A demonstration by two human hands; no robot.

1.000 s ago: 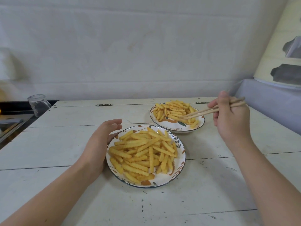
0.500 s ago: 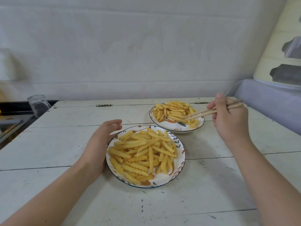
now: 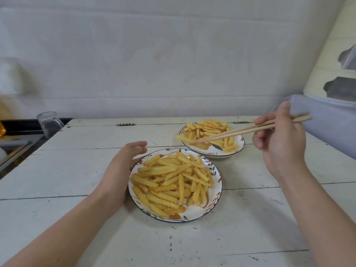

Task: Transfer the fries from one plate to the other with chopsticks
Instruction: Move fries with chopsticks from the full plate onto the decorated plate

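Note:
Two leaf-patterned plates stand on the white plank table. The near plate (image 3: 216,197) is heaped with crinkle-cut fries (image 3: 171,182). The far plate (image 3: 212,152) holds a smaller pile of fries (image 3: 210,130). My right hand (image 3: 279,139) grips a pair of wooden chopsticks (image 3: 240,131). Their tips pinch a single fry (image 3: 182,138), lifted over the far plate's left rim. My left hand (image 3: 123,166) rests against the near plate's left edge, fingers relaxed.
A clear glass jar (image 3: 49,124) sits tilted at the table's back left corner, beside a dark sink area (image 3: 17,139). A grey-blue covered surface (image 3: 331,124) borders the table on the right. A white wall rises behind.
The chopstick tips have swung left from the middle of the far plate's pile to its left rim, now carrying one fry. My left hand has stayed put.

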